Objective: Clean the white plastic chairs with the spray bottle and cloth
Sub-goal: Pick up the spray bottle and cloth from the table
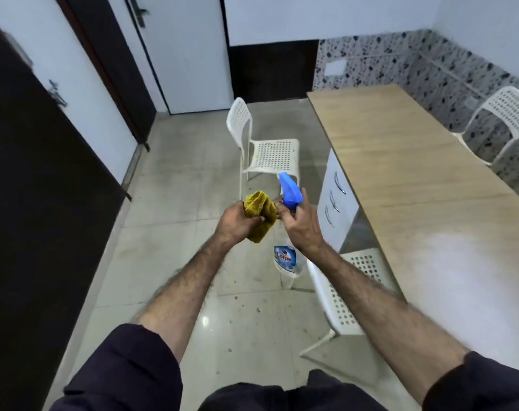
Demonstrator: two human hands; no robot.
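My left hand (237,222) is closed around the yellow cloth (259,216), bunched into a wad so a thick fold sticks out toward the bottle, ready to take the spray or go straight onto plastic. My right hand (299,225) grips the neck of the spray bottle (287,229), fingers wrapped under the blue trigger head (289,189), which points up and away; the clear body with its label hangs below my wrist. I hold the two close together in front of me, I think so I can wet the cloth rather than the floor.

Just right of my right forearm, near me, one white chair (344,295) is tucked against the wooden table (430,185). Farther off, in the middle of the tiled floor (169,209), a second chair (265,152) stands free, easy to reach all round. A third chair (507,117) sits far right, beyond the table by the speckled wall. None looks wet yet, as far as I can tell.
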